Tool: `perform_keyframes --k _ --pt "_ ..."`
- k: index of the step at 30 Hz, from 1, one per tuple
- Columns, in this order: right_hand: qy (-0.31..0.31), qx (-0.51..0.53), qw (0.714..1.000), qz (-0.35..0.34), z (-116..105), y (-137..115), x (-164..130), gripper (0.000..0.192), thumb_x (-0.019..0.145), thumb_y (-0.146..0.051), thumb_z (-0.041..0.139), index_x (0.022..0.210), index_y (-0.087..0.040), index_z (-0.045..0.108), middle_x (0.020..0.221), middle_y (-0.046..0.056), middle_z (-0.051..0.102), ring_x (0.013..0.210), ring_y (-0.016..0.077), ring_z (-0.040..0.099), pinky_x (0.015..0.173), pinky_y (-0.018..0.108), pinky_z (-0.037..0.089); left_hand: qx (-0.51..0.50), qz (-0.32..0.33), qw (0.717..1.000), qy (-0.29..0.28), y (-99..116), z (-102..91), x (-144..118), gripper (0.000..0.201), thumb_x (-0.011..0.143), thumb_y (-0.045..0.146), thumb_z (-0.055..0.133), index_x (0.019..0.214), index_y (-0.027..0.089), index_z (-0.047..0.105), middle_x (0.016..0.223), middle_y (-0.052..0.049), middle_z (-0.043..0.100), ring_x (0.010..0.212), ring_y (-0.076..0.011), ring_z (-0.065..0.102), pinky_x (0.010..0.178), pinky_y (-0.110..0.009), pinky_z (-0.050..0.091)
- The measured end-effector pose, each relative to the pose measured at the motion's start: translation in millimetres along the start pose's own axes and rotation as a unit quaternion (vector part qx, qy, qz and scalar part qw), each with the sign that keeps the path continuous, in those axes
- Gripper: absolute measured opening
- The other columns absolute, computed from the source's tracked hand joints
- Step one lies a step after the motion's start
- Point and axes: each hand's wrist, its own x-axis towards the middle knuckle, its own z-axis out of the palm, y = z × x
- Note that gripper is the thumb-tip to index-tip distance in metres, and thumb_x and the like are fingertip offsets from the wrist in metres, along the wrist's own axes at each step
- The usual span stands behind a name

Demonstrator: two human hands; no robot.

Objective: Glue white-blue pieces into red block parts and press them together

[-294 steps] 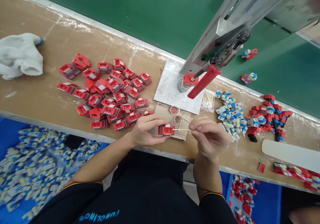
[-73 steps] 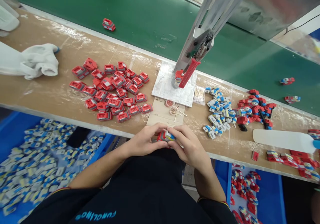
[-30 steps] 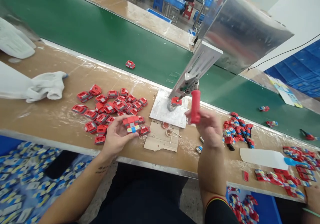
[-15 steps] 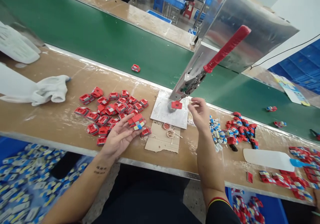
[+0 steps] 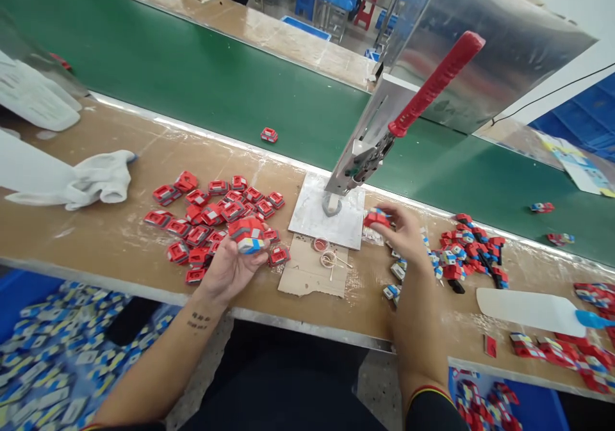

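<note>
My left hand holds a red toy part with a blue and yellow piece above the bench's front area. My right hand pinches a small red and blue assembled part just right of the press base. The hand press stands on a grey plate, with its red lever raised. The nest under the press is bare.
A heap of red parts lies left of the plate. Blue-white pieces and mixed red parts lie to the right. Cardboard with small cups, a white cloth, a green conveyor carrying finished parts, and blue bins below.
My right hand has taken the red part off the press nest and drawn it to the right. My left hand has curled around its part and lifted it slightly.
</note>
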Motion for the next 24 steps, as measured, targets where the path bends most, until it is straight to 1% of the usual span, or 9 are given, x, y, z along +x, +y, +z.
perform_keyframes --k 2,4,7,11,14,17,20,22,24 --pt "0.051 -0.034 0.993 0.097 -17 23 32 0.043 0.076 -0.052 0.082 0.106 -0.024 0.068 0.103 0.005 0.075 0.092 0.0245 0.07 0.084 0.041 0.058 -0.03 -0.017 0.999 0.01 4 2.8 6 0.05 0.06 0.044 0.106 0.096 0.021 0.08 0.099 -0.007 0.079 0.081 -0.0169 0.068 0.055 -0.02 0.05" --pt "0.095 -0.058 0.985 0.131 -22 45 74 0.037 0.074 -0.048 0.08 0.095 -0.023 0.064 0.099 0.005 0.072 0.092 0.0236 0.066 0.087 0.041 0.056 -0.053 -0.037 0.998 0.018 4 10.4 15 0.046 0.067 0.043 0.103 0.098 0.02 0.079 0.103 -0.008 0.077 0.077 -0.0138 0.063 0.055 -0.02 0.049" --pt "0.145 -0.079 0.973 0.161 -12 67 124 0.031 0.072 -0.04 0.077 0.088 -0.024 0.056 0.098 0.005 0.068 0.095 0.0235 0.061 0.095 0.041 0.052 -0.051 -0.054 0.997 0.002 -3 24.8 29 0.044 0.07 0.04 0.103 0.096 0.019 0.074 0.1 -0.005 0.075 0.073 -0.0102 0.06 0.058 -0.018 0.05" --pt "0.178 -0.079 0.964 0.182 1 79 136 0.032 0.068 -0.04 0.079 0.083 -0.025 0.054 0.093 0.007 0.065 0.1 0.0276 0.059 0.099 0.046 0.05 0.069 -0.001 0.997 -0.014 -10 34.7 54 0.057 0.06 0.04 0.107 0.099 0.023 0.069 0.087 0.001 0.073 0.077 -0.0142 0.07 0.062 -0.021 0.055" --pt "0.237 -0.074 0.956 0.153 -8 75 126 0.035 0.078 -0.048 0.073 0.096 -0.022 0.057 0.11 0.013 0.064 0.113 0.0309 0.058 0.108 0.052 0.047 0.235 0.065 0.969 -0.031 -7 39.7 86 0.058 0.066 0.038 0.104 0.108 0.022 0.067 0.091 0.0 0.076 0.078 -0.0148 0.073 0.067 -0.024 0.059" --pt "0.282 -0.055 0.953 0.099 -24 52 124 0.043 0.096 -0.058 0.054 0.119 -0.021 0.057 0.127 0.014 0.06 0.12 0.0284 0.059 0.108 0.049 0.05 0.395 0.105 0.904 -0.123 -9 48.5 124 0.053 0.073 0.039 0.096 0.112 0.02 0.066 0.104 -0.006 0.079 0.085 -0.0184 0.076 0.073 -0.03 0.063" --pt "0.295 0.006 0.953 -0.065 -33 4 129 0.048 0.106 -0.062 0.043 0.138 -0.028 0.052 0.138 0.011 0.057 0.131 0.0279 0.061 0.107 0.049 0.055 0.458 0.114 0.862 -0.185 -19 58.2 155 0.049 0.067 0.031 0.095 0.106 0.018 0.068 0.106 -0.009 0.08 0.093 -0.0223 0.078 0.082 -0.036 0.065" --pt "0.268 0.059 0.939 -0.207 -33 -40 132 0.053 0.106 -0.066 0.046 0.149 -0.035 0.047 0.147 0.009 0.054 0.144 0.0319 0.055 0.111 0.055 0.055 0.484 0.123 0.844 -0.198 -28 63.2 168 0.045 0.068 0.024 0.093 0.105 0.017 0.069 0.104 -0.009 0.08 0.093 -0.0221 0.077 0.087 -0.038 0.064" --pt "0.209 0.085 0.938 -0.263 -28 -85 133 0.064 0.103 -0.071 0.054 0.156 -0.038 0.041 0.15 0.009 0.053 0.15 0.0345 0.052 0.112 0.055 0.056 0.51 0.135 0.823 -0.211 -36 67.0 174 0.041 0.072 0.02 0.089 0.108 0.017 0.07 0.104 -0.008 0.081 0.093 -0.0215 0.077 0.091 -0.039 0.063"
